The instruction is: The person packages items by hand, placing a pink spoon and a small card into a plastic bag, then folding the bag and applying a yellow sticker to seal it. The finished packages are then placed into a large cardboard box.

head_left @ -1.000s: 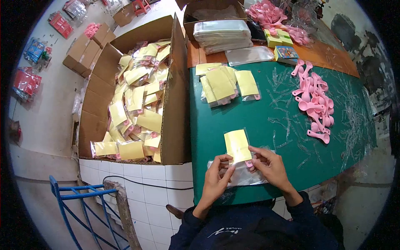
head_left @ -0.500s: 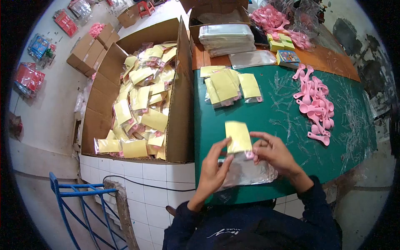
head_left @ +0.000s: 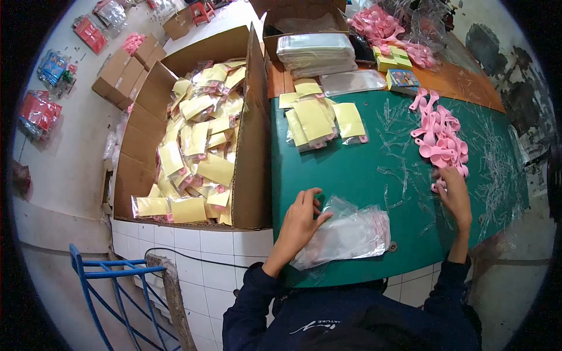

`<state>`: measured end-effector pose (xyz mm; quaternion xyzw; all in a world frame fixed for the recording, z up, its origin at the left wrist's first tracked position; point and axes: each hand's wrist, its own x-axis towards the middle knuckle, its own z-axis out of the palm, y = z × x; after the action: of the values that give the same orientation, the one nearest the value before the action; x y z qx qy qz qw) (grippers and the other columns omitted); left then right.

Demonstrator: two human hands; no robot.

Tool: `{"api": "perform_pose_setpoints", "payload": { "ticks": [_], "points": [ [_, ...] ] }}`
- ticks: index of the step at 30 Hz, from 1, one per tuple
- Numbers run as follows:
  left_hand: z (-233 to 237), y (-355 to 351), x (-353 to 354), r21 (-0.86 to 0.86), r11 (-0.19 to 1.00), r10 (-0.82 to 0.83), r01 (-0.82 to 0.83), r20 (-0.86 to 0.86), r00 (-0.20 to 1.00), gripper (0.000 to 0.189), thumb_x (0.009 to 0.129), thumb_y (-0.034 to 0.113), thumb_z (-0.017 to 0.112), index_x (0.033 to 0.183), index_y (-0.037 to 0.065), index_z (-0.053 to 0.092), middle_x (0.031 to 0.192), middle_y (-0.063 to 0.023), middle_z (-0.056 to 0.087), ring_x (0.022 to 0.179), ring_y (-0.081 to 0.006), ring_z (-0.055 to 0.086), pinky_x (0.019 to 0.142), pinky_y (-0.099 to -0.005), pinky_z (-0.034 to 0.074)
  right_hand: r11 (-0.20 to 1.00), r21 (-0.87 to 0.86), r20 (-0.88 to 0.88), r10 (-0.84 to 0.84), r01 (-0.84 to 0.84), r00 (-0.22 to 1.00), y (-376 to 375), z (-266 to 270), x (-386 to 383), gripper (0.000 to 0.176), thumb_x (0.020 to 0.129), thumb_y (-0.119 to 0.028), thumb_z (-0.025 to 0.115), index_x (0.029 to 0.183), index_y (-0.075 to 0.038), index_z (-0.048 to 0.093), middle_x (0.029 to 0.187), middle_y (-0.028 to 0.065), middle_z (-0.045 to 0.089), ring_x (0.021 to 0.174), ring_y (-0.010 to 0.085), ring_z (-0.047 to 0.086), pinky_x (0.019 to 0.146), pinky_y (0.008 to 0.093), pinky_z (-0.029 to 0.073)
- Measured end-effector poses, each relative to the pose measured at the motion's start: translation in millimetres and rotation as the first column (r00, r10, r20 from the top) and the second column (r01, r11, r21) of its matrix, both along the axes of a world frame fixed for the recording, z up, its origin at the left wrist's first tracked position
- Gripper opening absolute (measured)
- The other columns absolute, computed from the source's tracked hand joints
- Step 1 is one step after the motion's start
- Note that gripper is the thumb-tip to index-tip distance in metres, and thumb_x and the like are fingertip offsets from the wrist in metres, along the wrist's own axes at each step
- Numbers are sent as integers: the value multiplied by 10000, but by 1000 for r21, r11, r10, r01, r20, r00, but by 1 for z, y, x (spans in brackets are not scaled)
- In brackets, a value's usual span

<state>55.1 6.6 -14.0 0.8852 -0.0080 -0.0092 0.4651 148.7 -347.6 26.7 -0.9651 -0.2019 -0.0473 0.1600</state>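
My left hand [head_left: 300,221] hovers by the stack of clear plastic bags [head_left: 351,234] at the table's near edge, its thumb and fingers apart with nothing between them. Over the lower end of the pile of pink measuring spoons [head_left: 442,137], my right hand [head_left: 455,198] has its fingers closed around the lowest pink spoon [head_left: 435,186], mostly hidden by them. Farther up the table lie several bagged packets with yellow cards [head_left: 313,120]. One more such packet [head_left: 349,121] rests just right of them.
A large cardboard box [head_left: 249,146] full of yellow-card packets stands left of the green table [head_left: 363,169]. Clear plastic scraps [head_left: 497,169] litter the right side. At the back are stacked clear bags [head_left: 316,52], small card boxes [head_left: 403,79] and more pink spoons [head_left: 374,23].
The yellow-card packet has left my hands, and another packet now shows at the back of the table group. My right hand has moved right to the spoons; my left stays near the bags.
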Motion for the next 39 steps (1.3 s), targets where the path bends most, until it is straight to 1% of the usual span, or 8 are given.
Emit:
{"api": "perform_pose_setpoints", "payload": {
  "ticks": [4,17,23,25,27,30,33,39],
  "points": [
    [-1,-2,4,-175,984,-45,37,-44,998,392,715,149,729,1022,5,533,845,-104,557,743,-218,574,664,-319,476,985,-157,5,-72,72,997,-15,-12,-20,262,687,-12,631,937,-42,558,932,117,540,911,304,510,797,404,374],
    [3,-28,-16,262,948,-242,183,214,946,238,742,175,685,909,64,557,822,-75,541,755,-255,554,647,-361,406,974,-160,-64,-169,157,983,5,-5,-14,282,746,-45,595,1022,-43,534,977,129,529,943,309,498,815,385,374],
    [10,-26,-12,-95,937,-325,337,124,938,163,760,70,655,866,14,545,832,-124,627,780,-277,635,675,-338,493,716,673,-429,172,187,887,-55,30,-3,378,760,-90,608,1132,-73,543,1143,118,508,1054,285,485,886,370,378],
    [21,-25,-13,-168,936,-305,309,48,951,143,788,67,637,863,4,533,874,-125,640,835,-249,642,715,-324,496,944,-40,137,-318,326,938,-63,21,2,334,752,-93,619,1081,-68,572,1068,117,542,982,277,522,852,374,404],
    [24,-21,-14,-238,931,-284,276,2,959,138,814,64,616,878,1,511,892,-124,652,851,-228,648,728,-307,497,652,-469,660,-189,595,727,-63,20,1,261,721,-92,644,973,-45,592,876,128,593,809,280,580,747,375,447],
    [20,-18,-15,-375,905,-234,199,-51,971,159,843,60,587,934,7,468,889,-118,667,834,-199,653,718,-281,494,940,102,-345,-275,327,897,-64,14,-9,276,711,-126,663,952,-45,557,866,105,589,878,303,557,849,421,363],
    [24,-14,-12,-510,852,-222,120,-144,964,211,851,58,583,1003,13,445,891,-110,674,848,-163,646,725,-267,493,908,-215,-143,-393,359,908,-32,-2,-33,275,692,-69,665,931,-48,530,857,97,577,865,300,549,798,413,361],
    [24,-5,-10,-620,780,-249,81,-188,950,268,842,67,608,1058,15,457,871,-103,676,839,-139,635,726,-260,493,946,-110,60,-301,306,952,-33,-17,-39,342,643,14,651,955,-40,521,856,131,569,823,319,551,734,393,380]
  ]
}}
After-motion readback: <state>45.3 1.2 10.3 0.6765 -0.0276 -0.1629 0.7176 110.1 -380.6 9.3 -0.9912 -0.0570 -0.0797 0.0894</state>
